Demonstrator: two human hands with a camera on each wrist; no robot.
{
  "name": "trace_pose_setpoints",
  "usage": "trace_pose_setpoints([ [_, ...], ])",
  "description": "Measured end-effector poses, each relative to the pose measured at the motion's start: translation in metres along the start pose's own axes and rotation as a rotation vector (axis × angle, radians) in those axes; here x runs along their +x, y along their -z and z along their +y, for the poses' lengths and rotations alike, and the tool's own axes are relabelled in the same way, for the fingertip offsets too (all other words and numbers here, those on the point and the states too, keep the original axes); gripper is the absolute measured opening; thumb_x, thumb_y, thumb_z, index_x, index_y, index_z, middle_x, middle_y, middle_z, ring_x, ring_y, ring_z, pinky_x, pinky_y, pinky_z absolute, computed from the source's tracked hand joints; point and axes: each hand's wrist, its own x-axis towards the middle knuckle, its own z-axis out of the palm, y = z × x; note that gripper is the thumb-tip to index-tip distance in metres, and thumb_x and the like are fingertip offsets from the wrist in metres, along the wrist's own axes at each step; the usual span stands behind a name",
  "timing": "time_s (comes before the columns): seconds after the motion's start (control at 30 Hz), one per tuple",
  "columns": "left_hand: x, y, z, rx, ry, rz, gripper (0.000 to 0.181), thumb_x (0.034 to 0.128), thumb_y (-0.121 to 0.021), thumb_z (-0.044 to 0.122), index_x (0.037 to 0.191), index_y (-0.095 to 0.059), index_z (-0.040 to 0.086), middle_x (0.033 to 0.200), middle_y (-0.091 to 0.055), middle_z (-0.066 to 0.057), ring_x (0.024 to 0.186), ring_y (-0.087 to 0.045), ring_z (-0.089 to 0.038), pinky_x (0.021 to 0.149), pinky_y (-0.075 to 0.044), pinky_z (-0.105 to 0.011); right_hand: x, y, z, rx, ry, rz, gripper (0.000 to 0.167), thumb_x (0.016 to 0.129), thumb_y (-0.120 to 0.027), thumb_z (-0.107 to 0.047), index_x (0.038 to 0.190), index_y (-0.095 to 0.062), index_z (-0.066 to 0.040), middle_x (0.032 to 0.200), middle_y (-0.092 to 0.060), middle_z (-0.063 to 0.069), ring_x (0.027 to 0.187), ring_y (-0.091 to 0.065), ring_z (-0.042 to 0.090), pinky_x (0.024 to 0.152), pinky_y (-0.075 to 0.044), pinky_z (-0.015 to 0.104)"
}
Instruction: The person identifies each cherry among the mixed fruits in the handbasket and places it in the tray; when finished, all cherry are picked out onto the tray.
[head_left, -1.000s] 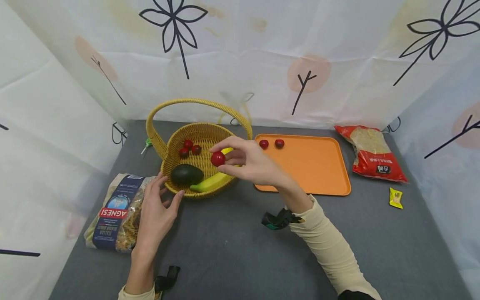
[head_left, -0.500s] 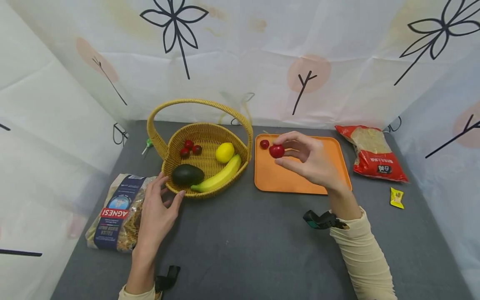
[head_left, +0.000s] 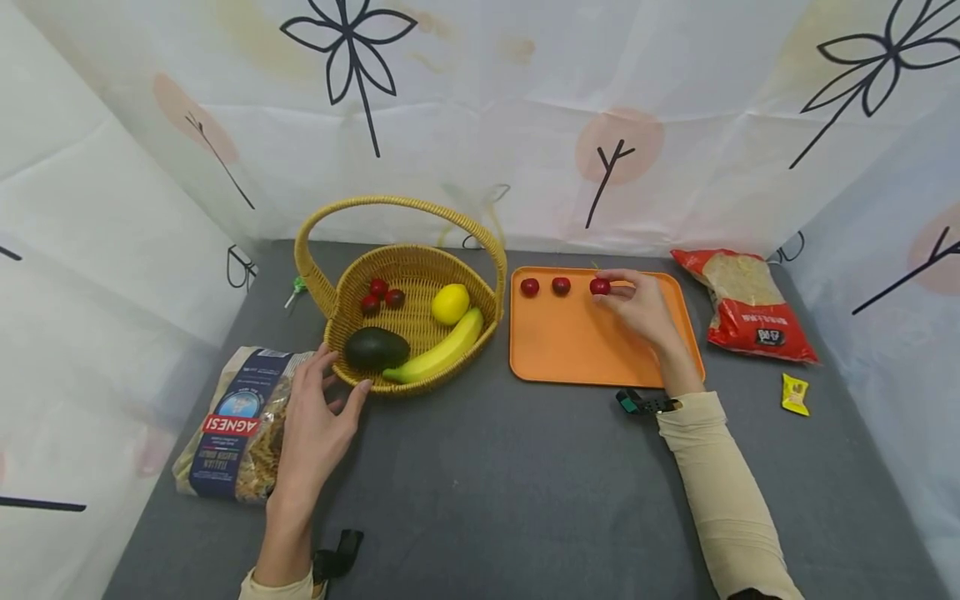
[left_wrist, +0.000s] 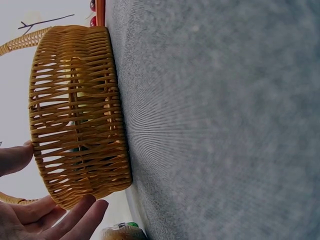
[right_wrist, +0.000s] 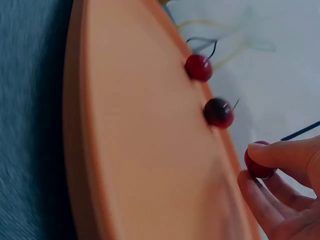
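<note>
The right hand reaches forward, thumb and fingertips pinching a cherry at the orange tray's far side — the left hand, loosely spread, touches the basket's near rim.

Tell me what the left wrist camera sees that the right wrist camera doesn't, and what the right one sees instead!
Only the left wrist view shows the left hand and the woven side of the basket it touches. Only the right wrist view shows the right hand, pinching a cherry. Both show the orange tray, cherries, the table and the white cloth.
</note>
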Motion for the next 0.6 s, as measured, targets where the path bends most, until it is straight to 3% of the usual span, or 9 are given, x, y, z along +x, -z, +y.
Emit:
trace_pose_setpoints([
  [0.13, 0.0, 0.0, 0.0, 0.0, 0.004, -0.001, 0.069, 0.1049, -0.074, 0.023, 0.162, -0.042, 0.003, 0.178, -0.028, -0.015, 0.146, -0.054, -0.046, 0.11, -0.058, -0.063, 0.014, -0.004, 0.019, -0.065, -0.027, 0.003, 0.043, 0.101, -0.076, -0.006, 0.143, -0.066, 0.002, 0.145, -0.067, 0.029, 0.132, -0.069, 0.046, 0.081, -0.047, 0.0],
  [0.2, 0.0, 0.0, 0.0, -0.001, 0.005, -0.005, 0.069, 0.1051, -0.074, 0.023, 0.162, -0.042, 0.003, 0.178, -0.028, -0.015, 0.146, -0.054, -0.046, 0.11, -0.058, -0.063, 0.018, -0.004, 0.025, -0.092, -0.032, 0.005, 0.043, 0.102, -0.075, -0.007, 0.143, -0.066, 0.002, 0.144, -0.067, 0.03, 0.131, -0.069, 0.046, 0.088, -0.054, 0.007],
  [0.3, 0.0, 0.0, 0.0, -0.003, 0.008, -0.01, 0.069, 0.1053, -0.074, 0.023, 0.163, -0.042, 0.003, 0.179, -0.028, -0.015, 0.146, -0.053, -0.046, 0.11, -0.058, -0.063, 0.021, -0.004, 0.029, -0.106, -0.027, 0.007, 0.043, 0.103, -0.074, -0.007, 0.145, -0.066, 0.001, 0.144, -0.067, 0.029, 0.133, -0.068, 0.045, 0.107, -0.062, 0.032],
  [0.37, 0.0, 0.0, 0.0, -0.003, 0.009, -0.012, 0.069, 0.1054, -0.074, 0.023, 0.163, -0.042, 0.003, 0.179, -0.028, -0.015, 0.147, -0.053, -0.046, 0.11, -0.058, -0.062, 0.021, -0.004, 0.028, -0.105, -0.021, 0.006, 0.044, 0.103, -0.074, -0.007, 0.145, -0.065, 0.001, 0.145, -0.067, 0.029, 0.135, -0.067, 0.045, 0.114, -0.058, 0.05],
  [0.43, 0.0, 0.001, 0.0, -0.003, 0.01, -0.012, 0.069, 0.1054, -0.074, 0.023, 0.163, -0.042, 0.003, 0.179, -0.028, -0.014, 0.147, -0.053, -0.046, 0.11, -0.058, -0.062, 0.021, -0.004, 0.028, -0.1, -0.016, 0.005, 0.044, 0.103, -0.074, -0.006, 0.146, -0.065, 0.0, 0.146, -0.066, 0.028, 0.136, -0.066, 0.044, 0.117, -0.054, 0.058],
  [0.5, 0.0, 0.001, 0.0, -0.003, 0.009, -0.01, 0.069, 0.1052, -0.074, 0.023, 0.162, -0.042, 0.003, 0.179, -0.028, -0.014, 0.146, -0.054, -0.046, 0.111, -0.058, -0.062, 0.021, -0.003, 0.027, -0.099, -0.011, 0.001, 0.045, 0.103, -0.074, -0.007, 0.146, -0.064, -0.001, 0.147, -0.065, 0.027, 0.137, -0.065, 0.044, 0.116, -0.055, 0.055],
  [0.6, 0.0, 0.001, 0.0, -0.004, 0.009, -0.009, 0.069, 0.1051, -0.074, 0.024, 0.162, -0.042, 0.003, 0.179, -0.028, -0.014, 0.146, -0.054, -0.046, 0.111, -0.058, -0.062, 0.021, -0.001, 0.026, -0.095, -0.009, -0.001, 0.046, 0.102, -0.076, -0.009, 0.146, -0.064, -0.001, 0.148, -0.064, 0.026, 0.138, -0.064, 0.044, 0.107, -0.059, 0.028],
])
